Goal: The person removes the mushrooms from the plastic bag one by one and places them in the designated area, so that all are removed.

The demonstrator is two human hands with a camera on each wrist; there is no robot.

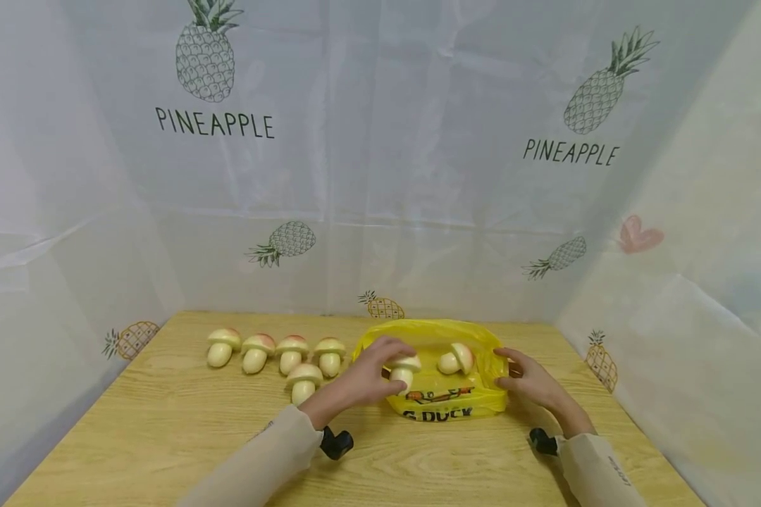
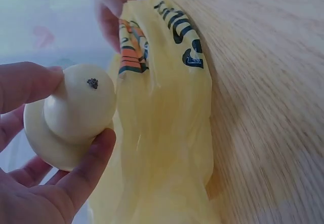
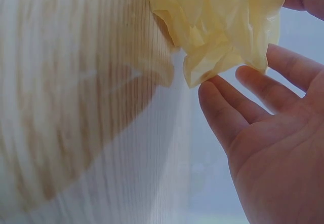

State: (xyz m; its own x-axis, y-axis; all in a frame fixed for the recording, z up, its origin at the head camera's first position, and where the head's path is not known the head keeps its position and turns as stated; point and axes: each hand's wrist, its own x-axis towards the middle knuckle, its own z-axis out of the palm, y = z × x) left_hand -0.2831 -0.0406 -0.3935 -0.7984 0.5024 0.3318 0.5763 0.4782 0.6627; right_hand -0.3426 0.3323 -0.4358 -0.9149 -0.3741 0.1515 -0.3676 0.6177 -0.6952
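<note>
Mushroom (image 2: 71, 117) in left hand (image 1: 370, 373) — stem-end speck only in left-wrist view.

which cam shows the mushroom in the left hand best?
Left wrist: the held toy mushroom fills the frame, stem end toward the lens, the left hand pinching it beside the yellow bag. Head view shows it small, half covered by fingers. Right wrist shows none of it.

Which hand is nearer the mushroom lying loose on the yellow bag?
Left, narrowly. The left hand, gripping another mushroom, sits just left of the loose mushroom; the right hand rests at the yellow bag's right edge.
</note>
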